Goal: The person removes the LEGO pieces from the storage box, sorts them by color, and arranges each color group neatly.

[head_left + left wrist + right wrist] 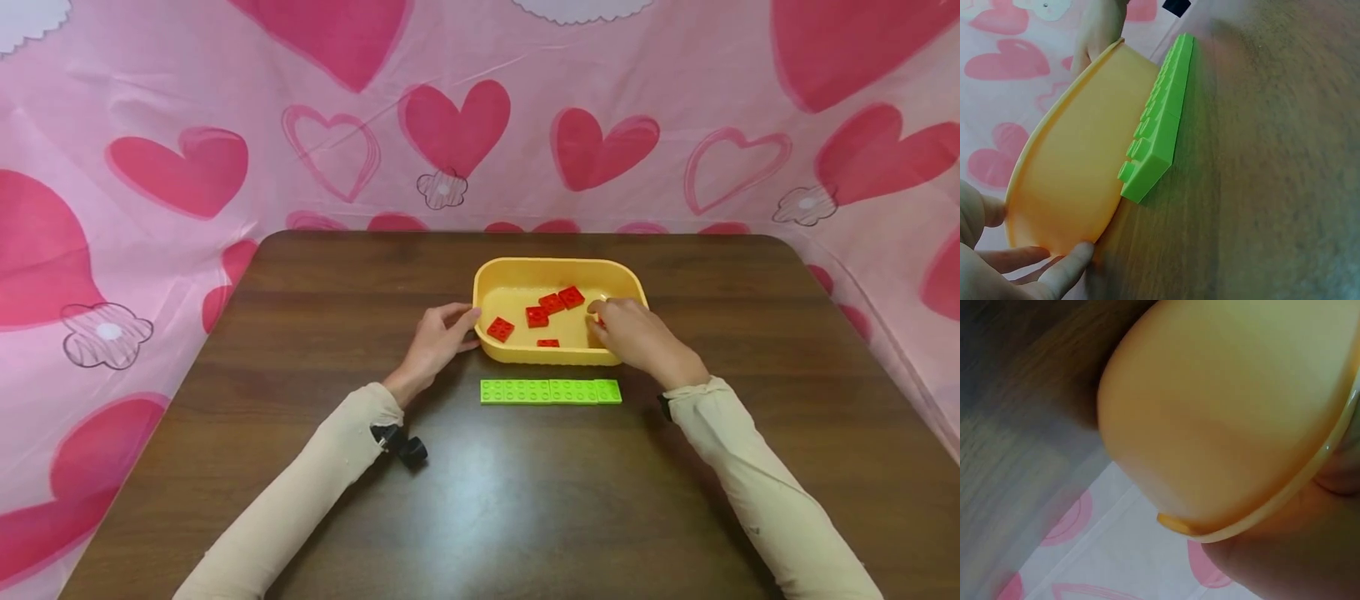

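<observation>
A yellow plastic tub (555,357) stands on the brown table with several red toy bricks (501,329) lying loose in it. My left hand (444,337) is at the tub's left end, its fingertips (1075,259) against the outer wall and rim. Over the right rim reaches my right hand (633,333), thumb and fingers pinching a red brick (601,320) that is mostly hidden. In the right wrist view the tub wall covers the fingers. In front of the tub lies a straight row of bright green toy bricks (551,392), studs up, untouched by either hand.
The brown wooden table (487,500) has its far edge just behind the tub. A pink cloth with hearts (457,125) hangs behind it. Black camera mounts sit on both wrists, the left mount (405,446) close above the table.
</observation>
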{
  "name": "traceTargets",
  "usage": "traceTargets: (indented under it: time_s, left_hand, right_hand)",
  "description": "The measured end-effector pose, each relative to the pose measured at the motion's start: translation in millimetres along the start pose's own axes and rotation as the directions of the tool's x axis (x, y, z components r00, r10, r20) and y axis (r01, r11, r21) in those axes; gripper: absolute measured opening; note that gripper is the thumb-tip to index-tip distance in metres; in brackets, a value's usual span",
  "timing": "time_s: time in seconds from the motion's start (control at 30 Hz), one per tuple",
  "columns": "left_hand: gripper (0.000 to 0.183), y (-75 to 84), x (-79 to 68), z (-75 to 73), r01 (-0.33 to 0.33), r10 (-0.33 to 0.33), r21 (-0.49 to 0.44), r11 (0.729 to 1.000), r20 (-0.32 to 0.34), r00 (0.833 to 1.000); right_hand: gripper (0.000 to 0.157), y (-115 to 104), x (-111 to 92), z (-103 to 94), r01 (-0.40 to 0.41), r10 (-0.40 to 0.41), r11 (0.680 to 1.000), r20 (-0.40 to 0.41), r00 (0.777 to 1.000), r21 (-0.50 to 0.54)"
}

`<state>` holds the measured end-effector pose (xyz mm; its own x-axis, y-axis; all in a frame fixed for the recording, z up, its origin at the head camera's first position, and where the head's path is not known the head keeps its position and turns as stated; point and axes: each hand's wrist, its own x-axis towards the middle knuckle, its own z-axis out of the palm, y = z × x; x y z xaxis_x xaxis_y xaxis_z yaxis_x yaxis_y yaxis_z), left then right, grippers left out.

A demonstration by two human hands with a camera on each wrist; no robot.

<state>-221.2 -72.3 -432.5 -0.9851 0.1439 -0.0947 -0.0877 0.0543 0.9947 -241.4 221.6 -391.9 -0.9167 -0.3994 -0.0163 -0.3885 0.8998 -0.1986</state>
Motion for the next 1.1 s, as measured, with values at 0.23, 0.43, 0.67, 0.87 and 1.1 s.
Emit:
traceTargets:
  time_s: [0.23, 0.43, 0.67, 0.87, 1.1]
  left_hand:
    - [0.042, -1.5, 0.8, 0.6, 0.003, -0.003, 0.001, 1.0, -0.005, 1.0]
    - [0.042, -4.1, 0.4, 1.1, 0.014, -0.014, 0.017, 1.0, 0.003, 1.0]
    - [0.043, 0.0, -3.7, 2.2, 0.008, -0.008, 0.003, 1.0, 0.021, 1.0]
    - [0.043, -3.6, -2.2, 2.1, 0.032, -0.032, -0.02, 0.999, 0.019, 0.999]
    - [0.042, -4.6, -3.4, 3.2, 0.048, -0.047, -0.032, 0.998, 0.02, 0.999]
  right_hand:
    - [0.026, -2.2, -1.2, 0.5, -0.023, 0.023, 0.999, 0.019, 1.0, 0.029]
    - [0.031, 1.3, -3.2, -2.3, -0.023, 0.017, 0.993, 0.052, 0.999, 0.116]
    - [0.027, 0.1, -5.7, -4.5, -0.002, -0.004, 0.992, 0.052, 0.999, 0.126]
    - [0.029, 1.9, -6.7, -4.3, 0.056, -0.058, 0.99, 0.016, 0.998, 0.133]
    - [0.034, 0.7, -8.2, -9.1, 0.089, -0.073, 0.98, -0.095, 0.993, 0.178]
